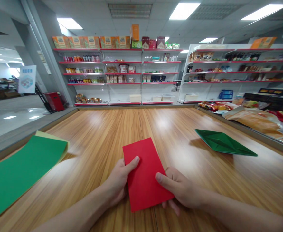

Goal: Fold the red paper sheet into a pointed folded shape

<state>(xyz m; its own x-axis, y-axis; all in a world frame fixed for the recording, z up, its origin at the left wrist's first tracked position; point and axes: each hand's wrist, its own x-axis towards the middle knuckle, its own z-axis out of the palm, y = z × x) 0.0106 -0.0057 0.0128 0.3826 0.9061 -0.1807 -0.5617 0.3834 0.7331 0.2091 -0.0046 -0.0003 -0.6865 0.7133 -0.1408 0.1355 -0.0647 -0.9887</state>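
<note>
A plain red sheet of paper point(146, 180), rectangular and perhaps folded, is held tilted above the wooden table. My left hand point(122, 177) grips its left edge, thumb on top and fingers hidden underneath. On the right edge my right hand point(177, 187) pinches it the same way, with some fingertips showing below. To the right lies a dark green folded paper point(224, 141), diamond-shaped with creases. Green sheets of paper point(27, 170) with a yellowish sheet point(51, 137) under them rest at the left, their far end curling up.
The wooden table point(102, 129) has a raised rim. Packaged goods point(257, 120) lie beyond its right edge. Stocked shelves point(123, 74) stand at the back, with more shelves point(211, 83) to the right. A signboard point(27, 79) and a red box point(54, 101) are at the left.
</note>
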